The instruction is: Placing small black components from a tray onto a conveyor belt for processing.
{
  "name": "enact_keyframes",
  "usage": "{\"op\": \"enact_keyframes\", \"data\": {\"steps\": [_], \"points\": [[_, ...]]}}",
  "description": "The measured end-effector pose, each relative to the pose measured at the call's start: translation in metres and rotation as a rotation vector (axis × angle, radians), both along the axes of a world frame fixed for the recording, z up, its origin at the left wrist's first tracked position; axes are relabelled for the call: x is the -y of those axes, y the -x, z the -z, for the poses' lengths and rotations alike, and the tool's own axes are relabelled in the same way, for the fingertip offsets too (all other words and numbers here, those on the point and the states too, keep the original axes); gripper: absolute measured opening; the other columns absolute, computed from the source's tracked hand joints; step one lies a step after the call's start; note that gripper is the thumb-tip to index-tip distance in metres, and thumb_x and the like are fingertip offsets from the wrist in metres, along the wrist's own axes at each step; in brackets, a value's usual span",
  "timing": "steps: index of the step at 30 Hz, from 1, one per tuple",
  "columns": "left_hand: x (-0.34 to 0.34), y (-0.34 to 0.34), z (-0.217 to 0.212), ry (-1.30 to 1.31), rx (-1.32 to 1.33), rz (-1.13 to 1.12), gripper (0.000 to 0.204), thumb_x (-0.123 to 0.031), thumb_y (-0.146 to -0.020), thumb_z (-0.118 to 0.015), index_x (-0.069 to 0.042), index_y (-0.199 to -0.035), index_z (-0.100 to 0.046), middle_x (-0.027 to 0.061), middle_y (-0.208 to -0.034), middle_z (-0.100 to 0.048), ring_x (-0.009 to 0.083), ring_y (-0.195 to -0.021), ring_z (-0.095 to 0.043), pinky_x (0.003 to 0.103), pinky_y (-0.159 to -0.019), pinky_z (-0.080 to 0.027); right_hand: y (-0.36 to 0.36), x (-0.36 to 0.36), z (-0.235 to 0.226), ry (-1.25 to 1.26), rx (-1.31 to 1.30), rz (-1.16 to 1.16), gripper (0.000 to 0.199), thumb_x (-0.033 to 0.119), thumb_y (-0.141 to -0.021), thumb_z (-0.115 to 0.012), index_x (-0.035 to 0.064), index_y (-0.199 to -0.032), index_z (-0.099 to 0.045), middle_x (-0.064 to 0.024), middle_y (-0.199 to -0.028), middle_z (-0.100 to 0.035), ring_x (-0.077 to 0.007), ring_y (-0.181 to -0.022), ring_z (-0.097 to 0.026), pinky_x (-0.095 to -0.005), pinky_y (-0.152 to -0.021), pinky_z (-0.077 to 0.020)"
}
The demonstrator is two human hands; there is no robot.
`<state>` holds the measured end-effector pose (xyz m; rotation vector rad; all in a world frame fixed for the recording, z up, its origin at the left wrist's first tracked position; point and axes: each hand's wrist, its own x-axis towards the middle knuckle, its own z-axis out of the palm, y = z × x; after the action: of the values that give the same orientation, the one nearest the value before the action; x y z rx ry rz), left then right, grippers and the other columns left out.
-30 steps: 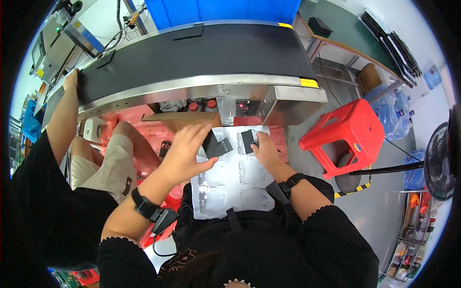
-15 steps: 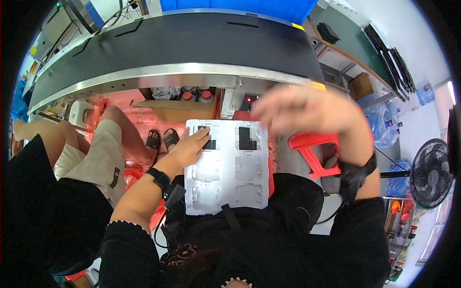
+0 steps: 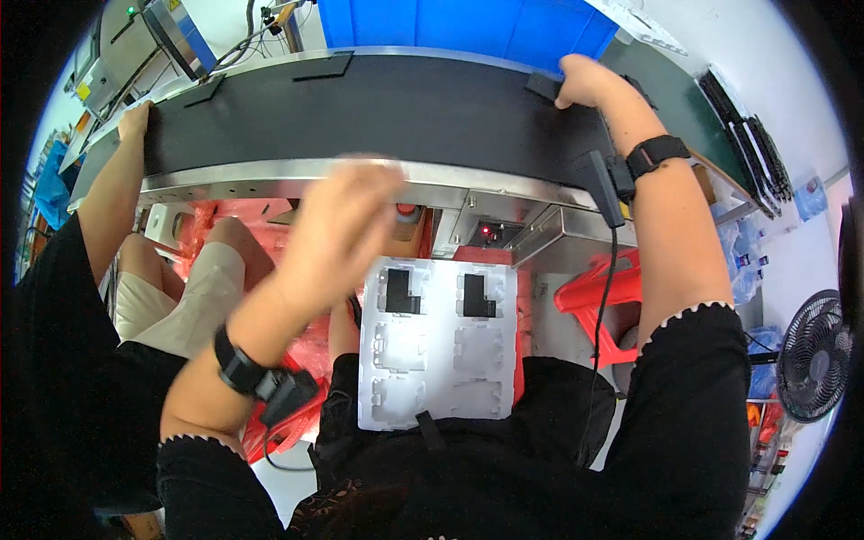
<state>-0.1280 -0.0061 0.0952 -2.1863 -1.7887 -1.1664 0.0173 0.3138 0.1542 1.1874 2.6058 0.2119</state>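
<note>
A white plastic tray (image 3: pixel 439 360) with moulded pockets rests on my lap. Its two far pockets each hold a flat black L-shaped piece (image 3: pixel 397 292); the pockets nearer me hold nothing. My left hand (image 3: pixel 346 220) is in the air beyond the tray's far left corner, its fingers smeared by motion. At the far right of the black conveyor belt (image 3: pixel 405 112), my right hand (image 3: pixel 589 84) is closed on the edge of a flat black piece (image 3: pixel 541 86). My fingertips there are partly hidden.
Two more flat black pieces (image 3: pixel 324 67) lie farther left on the belt. A blue bin (image 3: pixel 459 31) stands behind it. A co-worker's hand (image 3: pixel 136 120) is at the belt's left end. To my right are a red stool (image 3: pixel 598 301) and a black fan (image 3: pixel 814 355).
My right hand has reached out to the belt's far right. My left hand has lifted off the tray's left black piece. The belt pieces have shifted right, and the view has moved.
</note>
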Motion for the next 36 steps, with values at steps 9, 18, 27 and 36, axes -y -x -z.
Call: {"op": "enact_keyframes", "data": {"steps": [9, 18, 27, 36], "points": [[-0.144, 0.065, -0.016, -0.272, -0.618, -1.139, 0.044, -0.044, -0.067, -0.063, -0.003, -0.081, -0.066, 0.0167, -0.086, -0.063, 0.0283, -0.083, -0.061, 0.035, -0.073, -0.049, -0.06, 0.148, -0.011, 0.311, -0.804, -0.025, 0.031, 0.029, -0.064, -0.072, 0.0015, -0.061, -0.057, -0.0111, -0.056, -0.055, -0.0182, -0.054, -0.053, -0.0321, -0.054, -0.0422], [-0.157, 0.077, -0.039, 0.751, -0.279, -0.666, 0.071, -0.055, -0.068, -0.059, -0.003, -0.116, -0.048, 0.0204, -0.115, -0.049, 0.0343, -0.106, -0.048, 0.041, -0.086, -0.041, -0.176, 0.288, 0.201, 1.066, -0.594, 0.251, 0.025, 0.022, -0.078, -0.062, -0.0016, -0.079, -0.056, -0.0068, -0.059, -0.054, -0.0127, -0.053, -0.049, -0.028, -0.047, -0.0388], [0.008, -0.03, 0.003, 0.119, -0.18, 0.016, 0.064, -0.022, -0.06, -0.073, 0.0, -0.114, -0.048, 0.0184, -0.109, -0.051, 0.0332, -0.102, -0.048, 0.041, -0.087, -0.038, -0.187, 0.288, 0.247, 1.245, -0.743, 0.474, 0.02, 0.015, -0.077, -0.062, -0.0009, -0.086, -0.054, -0.0068, -0.064, -0.056, -0.0117, -0.053, -0.052, -0.0269, -0.046, -0.041], [0.112, -0.071, 0.107, 0.611, -0.07, 0.144, 0.068, -0.019, -0.059, -0.072, -0.001, -0.118, -0.043, 0.0157, -0.118, -0.043, 0.0321, -0.106, -0.043, 0.042, -0.088, -0.035, -0.163, 0.286, 0.229, 0.645, -0.374, 0.12, 0.033, 0.022, -0.068, -0.07, -0.0011, -0.083, -0.052, -0.0154, -0.071, -0.058, -0.0263, -0.071, -0.06, -0.0324, -0.057, -0.0444]]}}
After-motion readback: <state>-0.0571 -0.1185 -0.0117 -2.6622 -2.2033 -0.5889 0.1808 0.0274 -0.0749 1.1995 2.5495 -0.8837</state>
